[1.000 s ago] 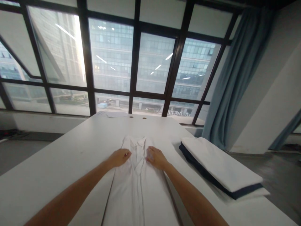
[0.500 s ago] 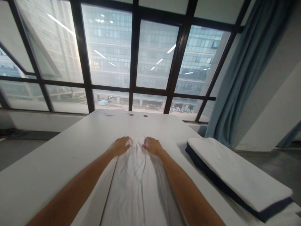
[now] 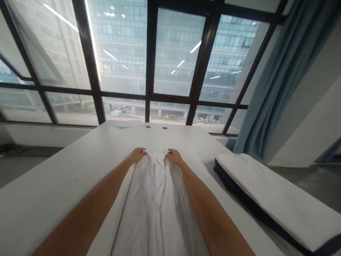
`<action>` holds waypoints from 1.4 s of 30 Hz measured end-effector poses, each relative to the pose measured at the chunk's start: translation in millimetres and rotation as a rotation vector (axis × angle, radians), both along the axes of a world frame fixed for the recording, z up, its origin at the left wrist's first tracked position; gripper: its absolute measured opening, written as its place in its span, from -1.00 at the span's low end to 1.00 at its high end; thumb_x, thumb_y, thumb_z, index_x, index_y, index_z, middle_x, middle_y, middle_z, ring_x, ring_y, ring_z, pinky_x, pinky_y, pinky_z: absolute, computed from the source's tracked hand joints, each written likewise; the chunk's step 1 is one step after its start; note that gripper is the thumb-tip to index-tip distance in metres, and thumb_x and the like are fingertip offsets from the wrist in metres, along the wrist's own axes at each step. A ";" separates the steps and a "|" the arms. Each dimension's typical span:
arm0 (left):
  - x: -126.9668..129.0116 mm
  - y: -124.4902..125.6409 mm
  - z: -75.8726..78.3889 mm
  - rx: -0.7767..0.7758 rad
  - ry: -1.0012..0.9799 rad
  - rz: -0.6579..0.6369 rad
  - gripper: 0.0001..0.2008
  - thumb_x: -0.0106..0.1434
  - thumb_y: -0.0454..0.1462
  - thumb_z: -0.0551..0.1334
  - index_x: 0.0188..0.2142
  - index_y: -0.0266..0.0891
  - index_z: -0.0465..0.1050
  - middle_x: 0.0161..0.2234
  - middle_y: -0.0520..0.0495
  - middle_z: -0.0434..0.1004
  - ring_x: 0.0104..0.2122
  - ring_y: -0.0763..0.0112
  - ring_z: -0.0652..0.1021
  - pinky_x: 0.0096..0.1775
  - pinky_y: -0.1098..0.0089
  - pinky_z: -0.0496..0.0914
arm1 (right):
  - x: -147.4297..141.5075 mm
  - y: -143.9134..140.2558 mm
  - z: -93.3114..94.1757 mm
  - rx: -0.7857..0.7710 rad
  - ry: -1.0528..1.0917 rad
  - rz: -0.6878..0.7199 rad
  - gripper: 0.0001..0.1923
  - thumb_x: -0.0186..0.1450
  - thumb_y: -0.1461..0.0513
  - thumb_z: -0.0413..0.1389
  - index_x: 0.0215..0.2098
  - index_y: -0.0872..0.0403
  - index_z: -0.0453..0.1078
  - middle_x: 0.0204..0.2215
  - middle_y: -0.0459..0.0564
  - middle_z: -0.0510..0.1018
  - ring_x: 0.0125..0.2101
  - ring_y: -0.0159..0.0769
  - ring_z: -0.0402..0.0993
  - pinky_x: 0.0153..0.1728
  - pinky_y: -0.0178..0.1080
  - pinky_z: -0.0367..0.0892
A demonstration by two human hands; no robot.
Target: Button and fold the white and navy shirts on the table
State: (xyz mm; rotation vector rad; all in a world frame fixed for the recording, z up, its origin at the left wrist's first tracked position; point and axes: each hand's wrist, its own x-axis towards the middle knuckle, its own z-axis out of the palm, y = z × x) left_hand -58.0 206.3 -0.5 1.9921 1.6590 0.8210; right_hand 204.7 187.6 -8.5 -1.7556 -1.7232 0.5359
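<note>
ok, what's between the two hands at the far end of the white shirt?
Head view: only the shirt's collar, bunched between the left hand and right hand. Each hand pinches the white shirt beside it.

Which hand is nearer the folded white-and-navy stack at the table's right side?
Right. The right hand grips the far end of the white shirt, on the side toward the folded stack. The left hand grips the shirt's other corner, farther from it.
</note>
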 end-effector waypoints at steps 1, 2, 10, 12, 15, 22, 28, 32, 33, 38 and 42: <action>-1.4 1.2 -0.2 0.001 0.001 0.000 -0.61 0.17 -0.20 0.23 -0.03 -0.31 0.50 -0.17 -0.14 0.61 -0.16 0.28 0.57 -0.10 0.41 0.40 | 0.5 1.4 1.2 0.006 0.037 -0.001 -0.47 0.17 0.25 0.15 0.12 0.12 0.32 -0.11 0.07 0.56 -0.16 -0.27 0.51 -0.14 -0.28 0.37; -2.7 1.9 -0.7 0.002 0.007 0.003 -0.62 0.19 -0.20 0.22 -0.03 -0.31 0.51 -0.19 -0.12 0.62 -0.19 0.31 0.57 -0.13 0.42 0.41 | 0.8 2.0 2.8 0.007 0.059 -0.003 -0.49 0.19 0.26 0.12 0.12 0.14 0.32 -0.13 0.08 0.57 -0.20 -0.29 0.52 -0.20 -0.30 0.38; 6.7 -10.2 0.4 0.062 0.120 0.106 -0.56 0.23 -0.23 0.18 0.08 -0.34 0.38 -0.01 -0.22 0.52 0.00 0.22 0.48 0.07 0.31 0.31 | -21.5 -23.6 20.7 0.073 -0.354 -0.040 -0.52 0.29 0.21 0.00 0.17 0.14 0.26 0.01 0.18 0.48 0.02 -0.11 0.38 0.06 -0.11 0.20; 7.6 -29.5 0.9 0.156 0.228 0.111 -0.49 0.30 -0.19 0.10 0.19 -0.36 0.23 0.16 -0.27 0.34 0.16 0.17 0.34 0.16 0.25 0.20 | -24.2 -42.8 22.2 0.136 -0.505 -0.049 -0.48 0.34 0.15 -0.08 0.24 0.13 0.17 0.15 0.22 0.34 0.14 -0.06 0.24 0.17 -0.02 0.03; 3.2 -69.5 -4.1 0.234 0.446 -0.009 -0.41 0.35 -0.07 -0.02 0.26 -0.36 0.12 0.30 -0.26 0.11 0.27 0.13 0.16 0.23 0.20 0.06 | -16.8 -74.7 18.8 0.157 -0.573 0.025 -0.39 0.37 0.04 -0.15 0.31 0.14 0.05 0.28 0.20 0.14 0.26 -0.09 0.01 0.25 -0.01 -0.18; 3.0 -107.9 -20.3 0.057 0.615 -0.165 -0.31 0.36 0.04 -0.16 0.32 -0.35 -0.03 0.36 -0.26 -0.16 0.34 0.12 -0.04 0.24 0.05 -0.03 | 2.5 -85.4 1.1 -0.097 -0.587 0.252 -0.22 0.35 -0.17 -0.29 0.38 0.08 -0.12 0.38 0.09 -0.15 0.33 -0.02 -0.22 0.23 0.14 -0.24; 14.6 -94.6 10.2 0.067 0.682 -0.086 -0.39 0.38 -0.06 -0.13 0.31 -0.34 0.01 0.35 -0.27 -0.09 0.33 0.12 0.00 0.25 -0.02 -0.11 | -16.5 -73.7 23.5 0.037 -0.690 0.084 -0.32 0.40 -0.06 -0.27 0.34 0.15 0.01 0.35 0.18 -0.02 0.34 -0.03 -0.22 0.25 0.12 -0.44; 7.6 -157.2 9.1 0.146 0.633 -0.128 -0.40 0.39 -0.07 -0.15 0.30 -0.35 0.06 0.33 -0.27 -0.02 0.32 0.12 0.03 0.26 0.03 -0.08 | -20.5 -136.5 26.7 0.056 -0.629 0.146 -0.35 0.41 -0.04 -0.29 0.34 0.12 0.02 0.34 0.15 0.01 0.33 -0.06 -0.17 0.26 0.09 -0.31; 3.6 -181.9 2.5 0.157 0.605 -0.181 -0.39 0.38 -0.03 -0.16 0.31 -0.29 0.06 0.33 -0.22 0.00 0.32 0.14 0.03 0.26 0.05 -0.07 | -18.4 -160.9 21.6 0.054 -0.609 0.195 -0.33 0.40 -0.07 -0.29 0.34 0.09 0.02 0.34 0.13 0.00 0.33 -0.06 -0.17 0.26 0.08 -0.28; -6.7 -279.0 -33.4 0.198 0.544 -0.336 -0.34 0.34 0.11 -0.15 0.34 -0.08 -0.01 0.35 -0.09 -0.07 0.33 0.10 -0.03 0.27 0.02 -0.07 | -9.0 -262.3 -13.0 0.010 -0.560 0.319 -0.28 0.36 -0.15 -0.26 0.37 -0.01 -0.04 0.37 0.08 -0.11 0.34 0.03 -0.26 0.25 0.14 -0.27; 2.4 -257.0 -26.8 0.175 0.570 -0.353 -0.33 0.35 0.11 -0.15 0.34 -0.11 0.01 0.36 -0.13 -0.09 0.34 0.03 -0.06 0.24 -0.10 -0.08 | -15.3 -248.0 -6.7 -0.023 -0.569 0.310 -0.28 0.37 -0.13 -0.28 0.38 0.03 -0.07 0.37 0.11 -0.14 0.34 0.06 -0.32 0.24 0.18 -0.31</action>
